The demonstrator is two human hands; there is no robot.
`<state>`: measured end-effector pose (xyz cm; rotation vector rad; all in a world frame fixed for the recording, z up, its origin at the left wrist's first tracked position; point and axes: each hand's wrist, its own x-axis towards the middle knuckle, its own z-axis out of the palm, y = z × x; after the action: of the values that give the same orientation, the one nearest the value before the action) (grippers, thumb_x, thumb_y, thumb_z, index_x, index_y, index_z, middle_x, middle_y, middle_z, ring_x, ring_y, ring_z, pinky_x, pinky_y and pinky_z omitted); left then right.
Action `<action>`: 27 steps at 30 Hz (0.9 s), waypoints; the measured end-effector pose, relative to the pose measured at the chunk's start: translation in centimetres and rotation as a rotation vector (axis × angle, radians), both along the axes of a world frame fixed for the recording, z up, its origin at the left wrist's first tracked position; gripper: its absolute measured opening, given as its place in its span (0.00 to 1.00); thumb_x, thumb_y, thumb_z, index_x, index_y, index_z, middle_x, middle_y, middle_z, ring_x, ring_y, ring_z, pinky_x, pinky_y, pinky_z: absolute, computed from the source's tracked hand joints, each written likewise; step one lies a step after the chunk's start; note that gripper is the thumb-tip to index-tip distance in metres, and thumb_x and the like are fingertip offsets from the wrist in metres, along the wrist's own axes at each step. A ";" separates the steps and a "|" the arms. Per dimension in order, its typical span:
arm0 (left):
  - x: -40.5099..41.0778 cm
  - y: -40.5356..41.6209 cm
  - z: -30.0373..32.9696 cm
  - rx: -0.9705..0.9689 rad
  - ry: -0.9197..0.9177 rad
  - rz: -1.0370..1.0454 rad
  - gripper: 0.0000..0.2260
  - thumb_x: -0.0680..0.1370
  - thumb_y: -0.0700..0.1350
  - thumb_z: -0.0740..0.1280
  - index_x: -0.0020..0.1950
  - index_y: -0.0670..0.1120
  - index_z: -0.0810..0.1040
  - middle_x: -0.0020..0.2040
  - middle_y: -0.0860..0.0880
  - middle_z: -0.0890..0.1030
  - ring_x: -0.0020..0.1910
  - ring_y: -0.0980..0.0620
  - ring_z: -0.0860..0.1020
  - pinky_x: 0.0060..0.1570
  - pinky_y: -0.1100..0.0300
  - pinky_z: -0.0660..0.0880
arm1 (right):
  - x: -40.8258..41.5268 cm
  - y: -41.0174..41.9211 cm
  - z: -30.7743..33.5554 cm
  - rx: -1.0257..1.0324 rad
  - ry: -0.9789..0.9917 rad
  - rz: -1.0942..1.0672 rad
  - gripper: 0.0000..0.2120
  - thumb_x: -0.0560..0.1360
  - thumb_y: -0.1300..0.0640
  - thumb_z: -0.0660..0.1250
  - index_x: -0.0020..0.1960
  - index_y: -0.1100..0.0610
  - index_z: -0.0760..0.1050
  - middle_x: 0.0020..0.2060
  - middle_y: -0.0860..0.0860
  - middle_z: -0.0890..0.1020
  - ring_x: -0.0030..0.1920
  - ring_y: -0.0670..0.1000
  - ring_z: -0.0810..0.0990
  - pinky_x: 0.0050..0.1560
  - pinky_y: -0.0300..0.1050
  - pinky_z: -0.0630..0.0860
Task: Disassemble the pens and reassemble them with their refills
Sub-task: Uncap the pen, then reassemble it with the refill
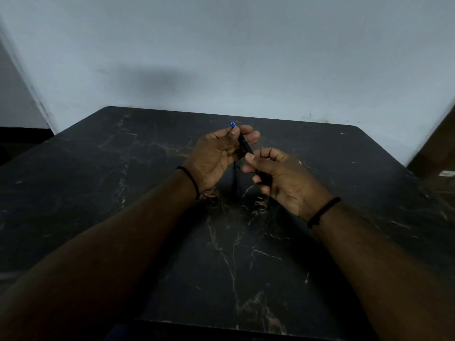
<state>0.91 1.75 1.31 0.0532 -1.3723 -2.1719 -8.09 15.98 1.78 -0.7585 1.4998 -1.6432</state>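
Note:
A black pen (245,143) with a blue end (233,124) slants between both hands above the dark marble table (147,193). My left hand (216,156) grips its upper part, thumb and fingers curled round the barrel just below the blue end. My right hand (275,175) pinches the lower part, and a dark piece (264,178) sits in its curled fingers. Another thin dark pen or part (235,179) lies on the table under the hands, hard to make out against the surface.
The table's far edge (221,114) meets a pale wall. A brown surface with a small white thing (446,173) lies off the right edge. The near table edge (221,326) runs just below my forearms.

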 end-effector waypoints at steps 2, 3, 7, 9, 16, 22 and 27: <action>0.0 -0.1 -0.1 -0.010 -0.003 0.005 0.10 0.82 0.40 0.60 0.58 0.36 0.77 0.53 0.41 0.84 0.57 0.47 0.82 0.53 0.57 0.79 | 0.1 -0.1 0.0 0.008 -0.034 0.018 0.10 0.78 0.50 0.69 0.53 0.56 0.79 0.38 0.53 0.85 0.29 0.44 0.76 0.24 0.36 0.69; 0.0 -0.2 -0.1 -0.015 -0.005 0.008 0.10 0.82 0.40 0.60 0.58 0.37 0.78 0.53 0.41 0.85 0.57 0.47 0.82 0.51 0.57 0.79 | 0.1 -0.1 0.1 0.014 -0.042 0.027 0.12 0.79 0.49 0.67 0.53 0.57 0.80 0.38 0.53 0.85 0.29 0.44 0.76 0.24 0.36 0.69; 0.1 -0.2 -0.1 0.002 0.001 -0.004 0.10 0.82 0.39 0.59 0.57 0.37 0.78 0.53 0.41 0.85 0.58 0.46 0.82 0.50 0.58 0.79 | 0.2 -0.1 0.1 0.014 -0.044 0.029 0.12 0.82 0.55 0.62 0.48 0.60 0.82 0.37 0.52 0.85 0.28 0.44 0.75 0.23 0.35 0.68; 0.0 -0.1 -0.1 0.002 0.001 -0.003 0.10 0.82 0.39 0.59 0.57 0.37 0.78 0.53 0.41 0.85 0.57 0.46 0.82 0.51 0.58 0.79 | 0.2 -0.1 0.2 0.006 -0.033 0.021 0.08 0.81 0.57 0.65 0.47 0.59 0.80 0.36 0.52 0.85 0.28 0.44 0.74 0.23 0.35 0.68; 0.1 0.2 0.0 -0.033 -0.007 0.013 0.10 0.82 0.40 0.59 0.56 0.38 0.78 0.52 0.42 0.85 0.56 0.47 0.82 0.53 0.57 0.79 | 0.2 -0.1 0.0 -0.005 -0.051 0.014 0.07 0.78 0.52 0.69 0.51 0.56 0.78 0.37 0.52 0.85 0.29 0.44 0.76 0.24 0.35 0.70; 0.1 0.0 0.0 -0.020 -0.004 -0.001 0.10 0.83 0.39 0.59 0.56 0.38 0.78 0.52 0.42 0.85 0.57 0.46 0.82 0.54 0.56 0.80 | 0.1 -0.1 0.1 0.006 -0.040 0.030 0.12 0.82 0.56 0.62 0.48 0.59 0.82 0.37 0.52 0.85 0.28 0.43 0.75 0.23 0.34 0.68; -0.1 -0.1 -0.2 -0.027 0.002 -0.006 0.10 0.82 0.40 0.59 0.56 0.38 0.78 0.53 0.41 0.85 0.58 0.46 0.82 0.55 0.56 0.79 | 0.1 -0.1 0.1 -0.013 -0.033 -0.003 0.04 0.78 0.60 0.70 0.51 0.58 0.77 0.36 0.52 0.84 0.29 0.43 0.74 0.22 0.33 0.67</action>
<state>0.85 1.67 1.08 0.0370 -1.4020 -2.1569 -7.95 15.89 1.90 -0.7327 1.4694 -1.6615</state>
